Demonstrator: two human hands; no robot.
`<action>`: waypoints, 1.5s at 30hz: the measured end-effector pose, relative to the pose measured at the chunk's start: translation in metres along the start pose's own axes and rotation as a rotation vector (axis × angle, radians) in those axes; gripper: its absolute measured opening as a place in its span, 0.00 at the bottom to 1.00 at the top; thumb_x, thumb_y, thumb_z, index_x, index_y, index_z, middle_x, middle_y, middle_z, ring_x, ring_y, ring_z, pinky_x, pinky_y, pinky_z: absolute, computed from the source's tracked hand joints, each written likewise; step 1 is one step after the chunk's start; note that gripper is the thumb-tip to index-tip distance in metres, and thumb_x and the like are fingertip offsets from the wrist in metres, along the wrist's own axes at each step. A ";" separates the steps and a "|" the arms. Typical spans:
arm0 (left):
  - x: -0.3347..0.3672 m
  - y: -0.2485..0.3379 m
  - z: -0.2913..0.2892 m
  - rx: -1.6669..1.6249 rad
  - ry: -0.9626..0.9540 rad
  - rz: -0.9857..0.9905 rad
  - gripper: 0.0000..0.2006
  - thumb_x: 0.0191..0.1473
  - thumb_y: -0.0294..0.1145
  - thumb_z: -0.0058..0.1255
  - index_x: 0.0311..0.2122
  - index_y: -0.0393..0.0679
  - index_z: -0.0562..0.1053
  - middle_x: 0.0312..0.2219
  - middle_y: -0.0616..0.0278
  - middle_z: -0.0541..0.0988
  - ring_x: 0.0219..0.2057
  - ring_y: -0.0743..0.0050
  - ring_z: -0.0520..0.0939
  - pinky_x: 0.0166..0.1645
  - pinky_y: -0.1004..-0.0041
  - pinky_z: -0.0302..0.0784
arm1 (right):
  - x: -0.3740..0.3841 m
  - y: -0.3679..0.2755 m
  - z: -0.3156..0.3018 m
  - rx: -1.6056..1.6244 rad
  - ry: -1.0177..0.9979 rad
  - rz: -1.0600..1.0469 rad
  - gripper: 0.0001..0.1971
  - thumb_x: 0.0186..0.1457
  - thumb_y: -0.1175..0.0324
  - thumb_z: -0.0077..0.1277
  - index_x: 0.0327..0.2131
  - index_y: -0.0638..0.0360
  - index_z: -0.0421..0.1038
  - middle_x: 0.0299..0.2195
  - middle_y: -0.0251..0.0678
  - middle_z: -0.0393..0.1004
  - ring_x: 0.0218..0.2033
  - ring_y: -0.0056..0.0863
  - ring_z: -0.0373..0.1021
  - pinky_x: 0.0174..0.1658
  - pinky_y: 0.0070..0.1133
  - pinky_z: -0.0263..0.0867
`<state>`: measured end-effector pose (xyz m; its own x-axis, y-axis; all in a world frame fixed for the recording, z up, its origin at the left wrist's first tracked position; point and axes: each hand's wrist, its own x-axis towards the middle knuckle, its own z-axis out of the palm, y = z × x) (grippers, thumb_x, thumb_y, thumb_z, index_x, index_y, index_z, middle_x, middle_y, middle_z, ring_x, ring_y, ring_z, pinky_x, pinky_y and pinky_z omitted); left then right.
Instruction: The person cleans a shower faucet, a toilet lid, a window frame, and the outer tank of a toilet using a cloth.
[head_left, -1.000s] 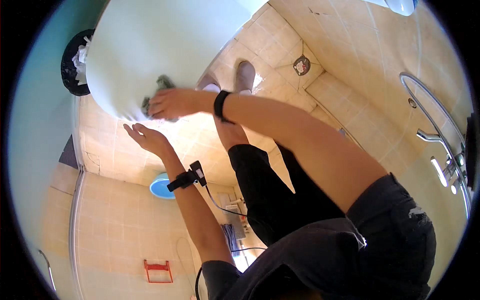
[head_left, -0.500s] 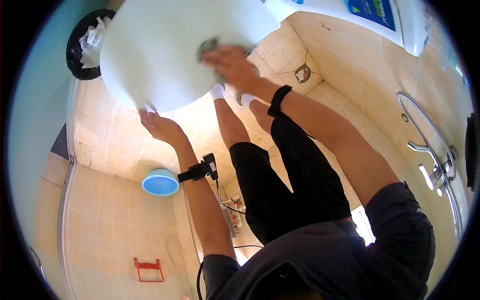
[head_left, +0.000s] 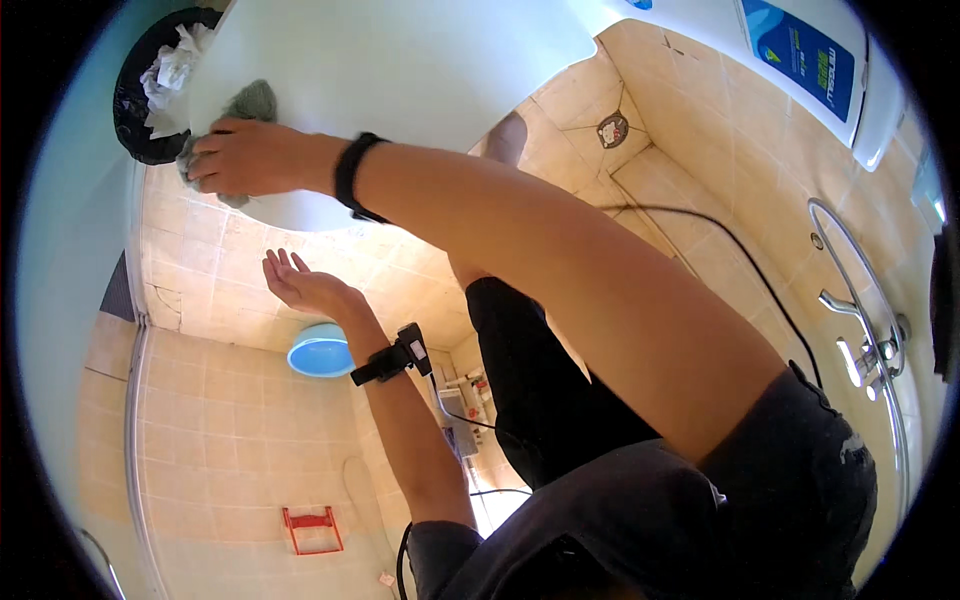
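A large, smooth white panel with a rounded edge, which looks like a toilet lid, fills the top of the view. My right hand presses a crumpled grey-green cloth against its left rim, the fingers closed over the cloth. Part of the cloth hangs over that edge. Below the lid, my left hand is held palm up with fingers apart. It holds nothing and stands clear of the lid's edge.
A black-lined bin with white tissues stands beside the lid at upper left. A white bottle with a blue label is at upper right. A blue basin, a chrome shower tap and a red rack are around me.
My right hand has swept the cloth leftward across the lid to its left rim. My left hand has come away from the lid's lower edge and dropped slightly.
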<state>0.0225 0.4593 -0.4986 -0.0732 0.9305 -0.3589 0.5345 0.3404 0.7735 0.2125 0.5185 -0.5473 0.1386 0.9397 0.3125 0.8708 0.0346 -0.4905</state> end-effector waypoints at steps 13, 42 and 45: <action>0.009 0.020 0.093 0.542 0.070 0.433 0.29 0.70 0.47 0.33 0.69 0.41 0.56 0.69 0.38 0.49 0.68 0.35 0.53 0.67 0.41 0.56 | -0.202 0.108 -0.160 -0.103 -0.488 -0.156 0.24 0.55 0.67 0.55 0.57 0.46 0.70 0.67 0.24 0.61 0.67 0.34 0.59 0.69 0.32 0.57; -0.015 0.085 0.076 0.083 -0.598 0.370 0.17 0.65 0.28 0.42 0.56 0.33 0.72 0.49 0.45 0.80 0.50 0.56 0.82 0.56 0.63 0.77 | -0.290 -0.067 -0.428 -0.055 -0.121 0.802 0.24 0.45 0.81 0.55 0.49 0.54 0.74 0.56 0.35 0.71 0.54 0.44 0.63 0.57 0.37 0.61; -0.049 0.139 0.090 -0.097 -0.761 0.320 0.16 0.69 0.29 0.38 0.54 0.32 0.73 0.47 0.49 0.81 0.48 0.64 0.82 0.52 0.67 0.80 | -0.186 -0.019 -0.452 -0.302 -0.045 0.544 0.29 0.46 0.78 0.55 0.55 0.48 0.73 0.63 0.31 0.67 0.58 0.44 0.63 0.60 0.36 0.60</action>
<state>0.1765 0.4487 -0.4206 0.6779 0.6507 -0.3421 0.3556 0.1170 0.9273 0.3835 0.1892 -0.2287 0.5852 0.8097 0.0446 0.7772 -0.5443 -0.3158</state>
